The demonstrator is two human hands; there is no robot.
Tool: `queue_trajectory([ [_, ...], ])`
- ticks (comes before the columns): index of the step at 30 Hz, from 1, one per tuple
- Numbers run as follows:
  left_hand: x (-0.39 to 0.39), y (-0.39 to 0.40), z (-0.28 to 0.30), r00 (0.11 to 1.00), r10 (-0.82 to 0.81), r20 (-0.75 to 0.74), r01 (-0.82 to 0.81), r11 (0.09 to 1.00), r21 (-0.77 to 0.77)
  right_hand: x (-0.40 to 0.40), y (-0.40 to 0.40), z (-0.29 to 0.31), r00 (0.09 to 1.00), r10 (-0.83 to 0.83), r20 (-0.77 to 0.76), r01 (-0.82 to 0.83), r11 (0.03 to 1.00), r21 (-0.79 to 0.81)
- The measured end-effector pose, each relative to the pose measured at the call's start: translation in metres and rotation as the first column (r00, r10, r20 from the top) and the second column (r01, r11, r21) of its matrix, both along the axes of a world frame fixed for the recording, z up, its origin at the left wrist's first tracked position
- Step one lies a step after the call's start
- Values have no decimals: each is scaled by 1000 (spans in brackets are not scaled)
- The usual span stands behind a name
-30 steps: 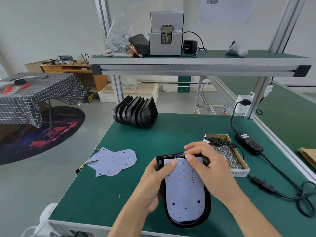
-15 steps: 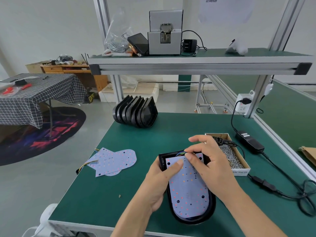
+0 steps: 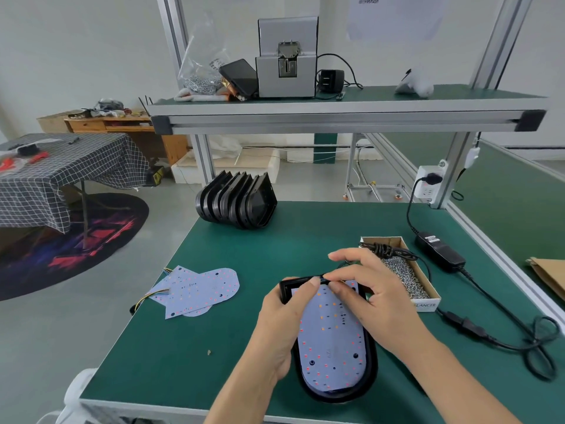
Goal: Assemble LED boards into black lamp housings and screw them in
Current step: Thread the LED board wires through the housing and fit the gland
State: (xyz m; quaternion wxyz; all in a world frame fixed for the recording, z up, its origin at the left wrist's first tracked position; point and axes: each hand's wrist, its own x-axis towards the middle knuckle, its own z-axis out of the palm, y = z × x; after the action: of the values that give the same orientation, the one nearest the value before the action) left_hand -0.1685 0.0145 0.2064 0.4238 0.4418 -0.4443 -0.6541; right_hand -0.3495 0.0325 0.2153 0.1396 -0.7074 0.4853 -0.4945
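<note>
So one LED board (image 3: 331, 341) sits in the black housing (image 3: 363, 390) near the bench's front edge, left hand (image 3: 282, 319) gripping its rim, right hand (image 3: 371, 296) pinching something at the top edge, no screws in that I can see, plus spare boards (image 3: 195, 290) and stacked housings (image 3: 237, 200) waiting.

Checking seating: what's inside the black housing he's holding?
An LED board lies inside the housing, filling it. Both hands cover its top edge; whatever is beneath the board is hidden.

pale led board (image 3: 331, 341) lies flat inside black lamp housing (image 3: 371, 367) on green table (image 3: 183, 347).
</note>
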Motion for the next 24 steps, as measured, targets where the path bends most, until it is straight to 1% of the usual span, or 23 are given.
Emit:
queue_trajectory([
  [4,3,1,2,1000,-19,-17,19,1000,9,2,0,-3,999,-30,24,32,997,-77],
  [9,8,-1,1,1000,-27,-6,27,1000,1,3,-1,-7,1000,-6,12,7,1000,-30],
  [11,9,-1,-1,999,-32,-14,32,999,15,0,1,-8,999,-6,53,4,999,32],
  [13,10,-1,-2,999,-37,-18,38,999,29,-3,3,-7,993,-15,121,-4,988,155],
  [15,11,0,-3,999,-37,-7,37,999,27,-3,3,-7,990,-12,138,-21,971,238],
  [16,10,0,-3,999,-38,3,38,999,19,-2,2,-9,987,-6,163,-37,965,259],
  [18,9,1,-4,998,-52,23,52,999,1,3,0,-12,966,0,260,-73,960,271],
  [22,10,1,-3,998,-55,27,56,998,-23,13,-1,-15,901,-36,432,-116,940,321],
  [24,11,1,-2,998,-51,33,53,998,-45,14,-2,-12,911,-36,412,-119,931,344],
])
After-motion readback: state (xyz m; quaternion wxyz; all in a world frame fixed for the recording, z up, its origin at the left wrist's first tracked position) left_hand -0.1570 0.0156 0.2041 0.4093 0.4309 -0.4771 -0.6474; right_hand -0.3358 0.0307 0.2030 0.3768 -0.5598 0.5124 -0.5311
